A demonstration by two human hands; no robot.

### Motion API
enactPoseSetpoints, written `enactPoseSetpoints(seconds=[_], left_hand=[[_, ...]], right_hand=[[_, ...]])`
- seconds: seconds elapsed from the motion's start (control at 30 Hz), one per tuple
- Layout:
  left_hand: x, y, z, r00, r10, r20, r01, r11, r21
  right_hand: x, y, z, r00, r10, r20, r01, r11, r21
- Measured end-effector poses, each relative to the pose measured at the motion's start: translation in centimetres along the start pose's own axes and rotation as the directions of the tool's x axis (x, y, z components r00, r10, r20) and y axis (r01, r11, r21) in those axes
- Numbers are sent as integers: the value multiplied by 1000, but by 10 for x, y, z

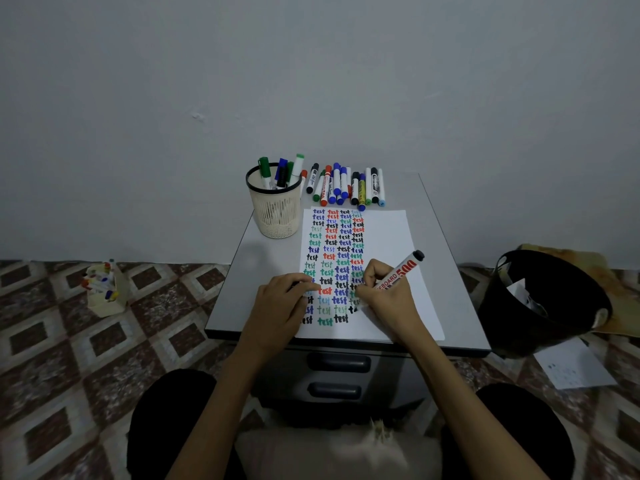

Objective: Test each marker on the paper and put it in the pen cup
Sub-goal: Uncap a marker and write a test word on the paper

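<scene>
Two bare hands rest on the paper (388, 237), a white sheet lying on the grey top of a small drawer cabinet (446, 258) and filled in its left half with columns of the word "test" in black, red, blue and green. On the paper's lower middle, the right hand (386, 292) pinches a whiteboard marker (401, 270) between thumb and fingers; the marker leans up and to the right, its black end pointing away from the person, its tip down at the bottom of the fourth column, hidden by the fingers. At the paper's lower left edge, the left hand (280, 299) lies knuckles up with fingers curled together on the sheet; something dark shows between them, too hidden to identify. Beyond the paper's far left corner stands the pen cup (275, 209), a cream mesh cup with a black rim, holding several markers upright. Along the paper's far edge, just right of the cup, a row of loose markers (346, 185) lies side by side.
</scene>
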State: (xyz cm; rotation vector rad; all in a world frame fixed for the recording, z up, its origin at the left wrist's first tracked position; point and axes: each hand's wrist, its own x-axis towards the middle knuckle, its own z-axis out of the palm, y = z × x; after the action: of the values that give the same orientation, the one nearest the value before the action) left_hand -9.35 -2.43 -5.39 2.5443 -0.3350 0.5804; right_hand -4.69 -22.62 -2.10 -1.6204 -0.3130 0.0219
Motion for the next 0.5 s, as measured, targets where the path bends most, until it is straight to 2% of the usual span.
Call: enactPoseSetpoints(seconds=[0.27,0.5], left_hand=[[0,-1,0,1000,-2,7,2,1000,5],[1,-1,0,1000,-2,9,2,1000,7]], right_hand=[[-1,0,-1,1000,8,13,-8,1000,-8],[1,3,-3,999,-5,-50,5,1000,7]])
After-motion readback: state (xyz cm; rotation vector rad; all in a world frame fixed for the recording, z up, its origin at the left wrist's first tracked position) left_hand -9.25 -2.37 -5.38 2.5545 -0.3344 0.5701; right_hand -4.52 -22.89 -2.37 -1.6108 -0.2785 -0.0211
